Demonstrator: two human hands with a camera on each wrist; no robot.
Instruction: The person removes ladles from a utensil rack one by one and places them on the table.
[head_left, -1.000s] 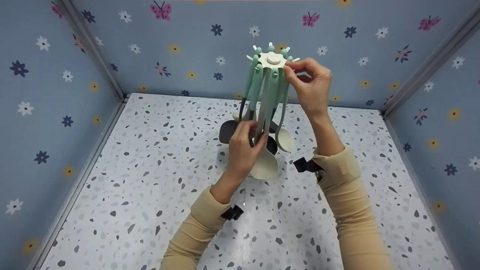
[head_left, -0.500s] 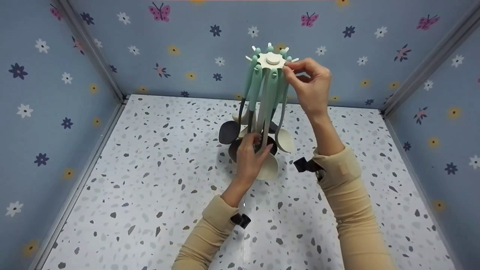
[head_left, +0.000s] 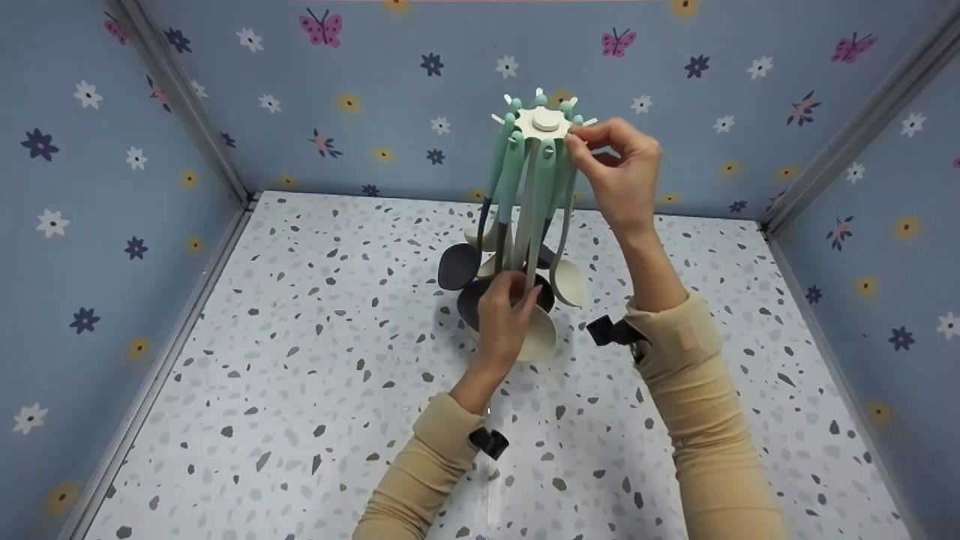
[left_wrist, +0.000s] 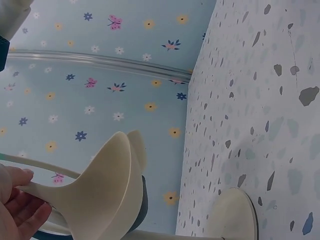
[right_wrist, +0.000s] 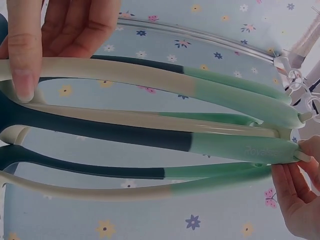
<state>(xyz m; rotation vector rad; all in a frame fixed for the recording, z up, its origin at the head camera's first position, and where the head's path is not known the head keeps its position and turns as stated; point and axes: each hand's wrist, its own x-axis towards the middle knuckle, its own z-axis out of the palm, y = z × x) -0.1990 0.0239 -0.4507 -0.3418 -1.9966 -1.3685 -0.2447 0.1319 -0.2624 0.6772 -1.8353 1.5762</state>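
A white utensil rack (head_left: 546, 122) stands upright with several green-handled kitchen utensils hanging from the hooks around its top. My left hand (head_left: 502, 319) holds a cream ladle (left_wrist: 107, 187) low down, its fingers around the neck just above the bowl. In the right wrist view the left thumb (right_wrist: 24, 82) lies across the ladle's cream shaft. My right hand (head_left: 622, 169) is up at the rack's top, finger and thumb pinching the hook end of a dark utensil (right_wrist: 100, 127) with a green handle. That utensil's head runs out of the right wrist view.
Beside the ladle hang a dark spoon-like head (head_left: 458, 267), a dark rounded head (head_left: 469, 304) and a cream spoon (head_left: 570, 283). The rack's round base (left_wrist: 232, 215) rests on the speckled tabletop (head_left: 322, 360). A flowered back wall (head_left: 390, 90) rises close behind the rack.
My left hand has slid down the ladle's shaft toward its bowl, moving slightly right. My right hand stays at the rack's top, and the rack stands where it was.
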